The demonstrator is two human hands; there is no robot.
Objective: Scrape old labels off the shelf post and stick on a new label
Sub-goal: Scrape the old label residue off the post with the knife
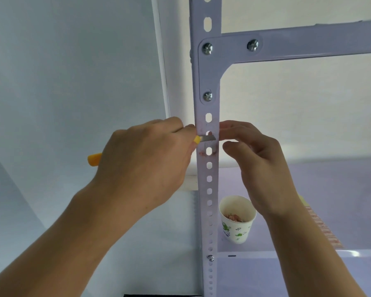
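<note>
A white perforated shelf post (pixel 208 82) runs top to bottom through the middle of the view. My left hand (pixel 146 161) grips a yellow utility knife (pixel 94 159), and its short steel blade (pixel 208 137) lies flat across the post. Pinkish label residue (pixel 201 152) clings to the post just below the blade. My right hand (pixel 259 159) is at the post's right edge with its fingers curled; fingertips touch the post beside the blade. What the fingers pinch, if anything, I cannot make out.
A paper cup (pixel 237 228) with green leaf print stands on the shelf board (pixel 308 271) right of the post, with pinkish scraps inside. A sheet with red print (pixel 321 226) lies behind my right forearm. A horizontal shelf beam (pixel 308 43) is bolted on above.
</note>
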